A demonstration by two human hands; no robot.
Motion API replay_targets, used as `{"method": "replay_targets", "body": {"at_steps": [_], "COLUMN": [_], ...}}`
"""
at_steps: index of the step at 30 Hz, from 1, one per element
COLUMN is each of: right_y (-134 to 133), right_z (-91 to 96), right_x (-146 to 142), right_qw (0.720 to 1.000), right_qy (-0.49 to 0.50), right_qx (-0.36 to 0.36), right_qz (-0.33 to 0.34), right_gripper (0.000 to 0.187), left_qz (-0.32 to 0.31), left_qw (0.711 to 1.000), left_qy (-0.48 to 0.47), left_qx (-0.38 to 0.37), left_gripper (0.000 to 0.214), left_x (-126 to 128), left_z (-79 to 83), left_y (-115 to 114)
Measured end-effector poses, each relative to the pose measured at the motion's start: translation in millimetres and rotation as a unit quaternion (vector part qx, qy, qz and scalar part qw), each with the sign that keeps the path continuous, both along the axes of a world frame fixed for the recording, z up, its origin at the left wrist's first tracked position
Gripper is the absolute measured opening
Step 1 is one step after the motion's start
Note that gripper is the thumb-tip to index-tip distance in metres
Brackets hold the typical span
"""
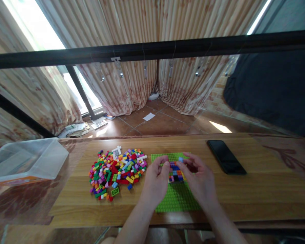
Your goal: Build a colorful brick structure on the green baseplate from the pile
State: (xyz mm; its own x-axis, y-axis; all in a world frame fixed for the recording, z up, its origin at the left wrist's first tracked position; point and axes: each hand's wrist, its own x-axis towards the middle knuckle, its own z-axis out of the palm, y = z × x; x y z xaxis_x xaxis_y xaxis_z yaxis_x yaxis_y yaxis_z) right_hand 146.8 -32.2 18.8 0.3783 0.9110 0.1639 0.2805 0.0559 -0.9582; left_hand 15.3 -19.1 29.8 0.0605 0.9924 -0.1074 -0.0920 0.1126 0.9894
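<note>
Two bare hands met over a green baseplate (176, 200) on the wooden surface (256, 186). The left hand (155, 181) kept its grip curled, with the fingertips against the left side of a stack of coloured bricks (176, 174) on the plate; whether it clamped the stack could not be told. The right hand (200, 179) had its grip pinched on a small blue brick (181, 159) just above the stack. A pile of loose bricks (117, 169) lay left of the left grip and a black phone (226, 156) right of the right grip.
</note>
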Motion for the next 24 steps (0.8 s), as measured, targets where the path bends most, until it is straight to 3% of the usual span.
{"method": "replay_targets", "body": {"at_steps": [4, 11, 17, 24], "right_y": [9.6, 12.2, 9.9, 9.4], "right_z": [-9.0, -25.8, -20.8, -17.5], "right_x": [22.9, 28.0, 23.1, 14.5], "right_qw": [0.999, 0.996, 0.991, 0.962], "right_qy": [0.024, -0.007, -0.118, -0.267], "right_qx": [-0.033, -0.066, -0.043, -0.012], "right_qz": [-0.017, 0.063, 0.044, 0.060], "right_gripper": [0.045, 0.041, 0.036, 0.028], "left_qz": [0.010, -0.031, -0.061, -0.088], "left_qw": [0.991, 0.935, 0.913, 0.905], "left_qy": [0.130, 0.330, 0.378, 0.393], "left_qx": [0.013, 0.124, 0.141, 0.135], "left_gripper": [0.022, 0.027, 0.030, 0.033], "left_x": [-3.1, -7.3, -5.1, -3.0], "left_z": [-3.9, -6.5, -8.6, -10.4], "left_y": [3.1, 1.3, -1.3, -3.1]}}
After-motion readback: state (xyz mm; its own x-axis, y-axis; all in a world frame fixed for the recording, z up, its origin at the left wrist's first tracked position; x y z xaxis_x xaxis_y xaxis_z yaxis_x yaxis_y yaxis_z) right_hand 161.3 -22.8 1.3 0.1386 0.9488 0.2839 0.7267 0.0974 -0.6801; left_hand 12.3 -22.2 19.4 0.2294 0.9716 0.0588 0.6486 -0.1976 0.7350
